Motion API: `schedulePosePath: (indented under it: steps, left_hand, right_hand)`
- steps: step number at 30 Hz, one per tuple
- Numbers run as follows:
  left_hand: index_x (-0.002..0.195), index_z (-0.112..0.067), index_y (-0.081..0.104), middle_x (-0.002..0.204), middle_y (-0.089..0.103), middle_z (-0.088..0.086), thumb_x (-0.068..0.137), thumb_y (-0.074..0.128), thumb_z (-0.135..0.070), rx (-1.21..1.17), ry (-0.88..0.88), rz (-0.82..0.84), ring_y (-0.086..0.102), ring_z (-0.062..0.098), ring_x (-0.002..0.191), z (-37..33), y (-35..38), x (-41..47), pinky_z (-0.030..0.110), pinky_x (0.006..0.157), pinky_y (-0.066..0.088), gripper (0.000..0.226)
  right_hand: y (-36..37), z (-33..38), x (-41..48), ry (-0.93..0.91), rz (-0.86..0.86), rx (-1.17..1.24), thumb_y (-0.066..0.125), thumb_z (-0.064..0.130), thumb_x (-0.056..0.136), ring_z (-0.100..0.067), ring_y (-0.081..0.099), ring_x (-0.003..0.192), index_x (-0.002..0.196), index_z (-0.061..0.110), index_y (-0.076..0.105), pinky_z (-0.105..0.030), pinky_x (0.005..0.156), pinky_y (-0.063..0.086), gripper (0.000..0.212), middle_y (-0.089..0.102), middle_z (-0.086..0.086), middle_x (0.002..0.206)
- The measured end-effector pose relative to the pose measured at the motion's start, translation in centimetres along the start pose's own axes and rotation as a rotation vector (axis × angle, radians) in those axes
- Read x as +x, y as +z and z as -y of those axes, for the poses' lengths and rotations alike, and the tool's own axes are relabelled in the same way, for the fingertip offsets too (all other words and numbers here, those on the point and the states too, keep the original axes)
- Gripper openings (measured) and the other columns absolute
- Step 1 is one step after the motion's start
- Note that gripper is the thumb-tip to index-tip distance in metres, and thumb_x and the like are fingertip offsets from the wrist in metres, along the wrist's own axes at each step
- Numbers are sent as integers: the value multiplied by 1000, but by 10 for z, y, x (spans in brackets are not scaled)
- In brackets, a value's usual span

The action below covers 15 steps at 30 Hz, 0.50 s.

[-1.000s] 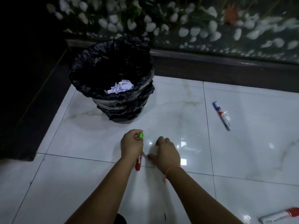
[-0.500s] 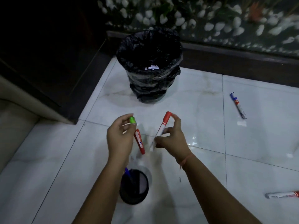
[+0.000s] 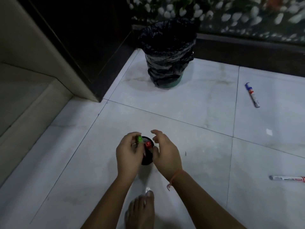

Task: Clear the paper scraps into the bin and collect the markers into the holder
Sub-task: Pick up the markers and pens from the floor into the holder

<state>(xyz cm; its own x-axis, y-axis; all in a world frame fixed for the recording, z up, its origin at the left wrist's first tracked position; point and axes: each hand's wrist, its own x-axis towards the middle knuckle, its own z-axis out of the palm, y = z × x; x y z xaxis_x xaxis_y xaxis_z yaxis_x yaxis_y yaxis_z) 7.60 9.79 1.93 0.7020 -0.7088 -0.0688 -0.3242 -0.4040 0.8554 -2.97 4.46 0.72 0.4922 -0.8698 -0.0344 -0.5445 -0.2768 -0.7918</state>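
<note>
Both hands are over the black holder (image 3: 147, 160) on the floor. The left hand (image 3: 127, 153) is pinched on a green-capped marker (image 3: 140, 139), while the right hand (image 3: 165, 152) has its fingers spread, empty, just beside a red-capped marker (image 3: 148, 144) standing in the holder. Markers look light, stiff and slick, so I'd grip mid-barrel. A blue-capped marker (image 3: 252, 95) and another red marker (image 3: 287, 178) lie well apart to the right, near-ish the bin (image 3: 168, 52).
</note>
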Motion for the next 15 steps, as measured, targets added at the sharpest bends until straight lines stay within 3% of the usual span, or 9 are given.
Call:
schedulePosePath:
  steps: [2,5,8,12,15]
  left_hand:
    - [106,-19,63,110,67,0,84,62,-6,117,19,8,63,19,102,-1,10,-5,27,88,50,25]
    - [117,-15,60,119,59,1,85,61,-8,197,79,-93,56,16,107,-14,16,-17,30,91,48,33]
    - [106,-13,65,105,58,-4,84,58,-4,170,206,-153,54,11,88,-48,34,-36,24,79,43,25]
    - [91,-16,67,97,69,3,84,58,-7,-12,-29,134,61,18,86,-105,93,-51,24,75,44,14]
    - [78,-18,66,93,69,6,82,58,-10,11,-177,415,61,20,83,-154,140,-66,26,70,47,12]
  right_hand:
    - [-8,-9,-4,86,-46,79,46,-2,85,-17,60,104,128,19,51,-18,84,43,49,64,-3,115]
    - [-28,-27,-8,223,-140,188,44,-2,84,-17,62,95,117,17,59,-24,84,48,41,67,-4,105]
    - [-65,-54,-14,395,-252,286,45,-2,83,-18,64,90,104,14,66,-28,82,50,34,69,-3,95]
    - [-131,-97,-28,691,-372,494,49,3,78,-30,68,88,81,25,65,-41,83,56,27,72,-9,92]
    - [-186,-129,-49,822,-445,620,51,5,74,-31,70,84,74,29,62,-45,83,57,26,71,-11,93]
